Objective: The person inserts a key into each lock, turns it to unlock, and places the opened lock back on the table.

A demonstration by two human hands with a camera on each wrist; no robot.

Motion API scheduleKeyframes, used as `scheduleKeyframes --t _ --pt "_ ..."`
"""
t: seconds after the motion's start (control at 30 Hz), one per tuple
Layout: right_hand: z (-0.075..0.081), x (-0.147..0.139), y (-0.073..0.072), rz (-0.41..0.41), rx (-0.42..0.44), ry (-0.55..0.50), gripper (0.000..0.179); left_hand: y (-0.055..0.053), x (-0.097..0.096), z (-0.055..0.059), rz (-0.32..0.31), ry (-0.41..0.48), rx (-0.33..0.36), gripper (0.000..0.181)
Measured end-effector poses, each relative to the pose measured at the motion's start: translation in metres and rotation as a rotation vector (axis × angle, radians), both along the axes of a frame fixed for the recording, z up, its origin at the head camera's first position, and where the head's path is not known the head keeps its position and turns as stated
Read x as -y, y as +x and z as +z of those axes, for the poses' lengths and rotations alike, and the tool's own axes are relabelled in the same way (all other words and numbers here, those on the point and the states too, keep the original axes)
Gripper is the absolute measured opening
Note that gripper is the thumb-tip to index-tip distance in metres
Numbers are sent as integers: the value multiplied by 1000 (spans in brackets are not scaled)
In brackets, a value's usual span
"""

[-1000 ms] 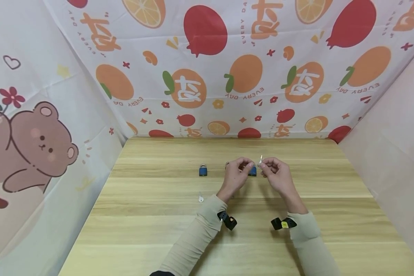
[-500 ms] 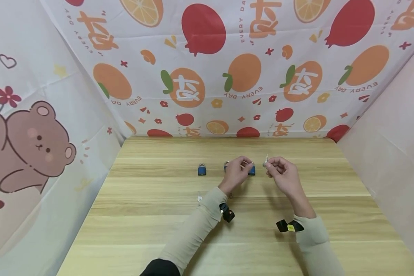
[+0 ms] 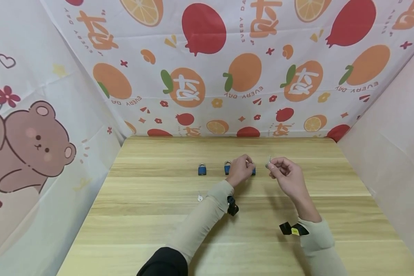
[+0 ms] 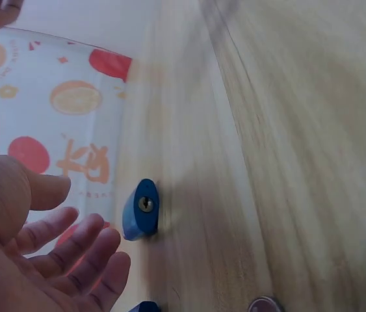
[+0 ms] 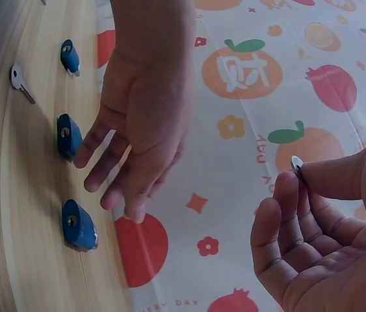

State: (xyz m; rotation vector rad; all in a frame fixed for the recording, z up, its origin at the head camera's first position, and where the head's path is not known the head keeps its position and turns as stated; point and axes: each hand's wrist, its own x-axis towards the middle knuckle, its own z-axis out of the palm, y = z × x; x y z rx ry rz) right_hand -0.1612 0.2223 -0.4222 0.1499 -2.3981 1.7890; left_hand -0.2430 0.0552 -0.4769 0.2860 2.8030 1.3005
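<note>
In the head view my left hand (image 3: 240,168) hovers over the right-hand blue padlock (image 3: 253,171), partly hiding it. Its fingers are loosely bent and hold nothing in the left wrist view, where that padlock (image 4: 142,211) shows its keyhole. My right hand (image 3: 287,173) is raised to the right of the padlocks. Between thumb and index finger it pinches a small silver key (image 5: 296,164), blade pointing up in the head view. The middle padlock (image 3: 227,168) and left padlock (image 3: 202,169) stand upright with shackles toward the back.
A silver key (image 3: 200,197) lies on the wooden table (image 3: 151,230) in front of the left padlock. Another key (image 5: 19,79) lies near the middle padlock; my left sleeve hides it in the head view. A fruit-print cloth (image 3: 214,84) hangs behind the table.
My right hand has moved right, away from the left hand, with the key in its fingers. My left hand has shifted slightly right over the right padlock, uncovering the middle one.
</note>
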Motion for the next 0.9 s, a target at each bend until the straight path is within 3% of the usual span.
scheduleKeyframes --t 0.2,0.5,0.9 --pt "0 -1 3 14 -14 -11 22 -6 -2 -4 28 -63 24 22" --pt "2 -2 7 26 -47 -11 19 -10 -4 -9 17 -110 42 25" --pt "3 -2 10 37 -47 29 18 -13 -12 -13 93 -189 73 29"
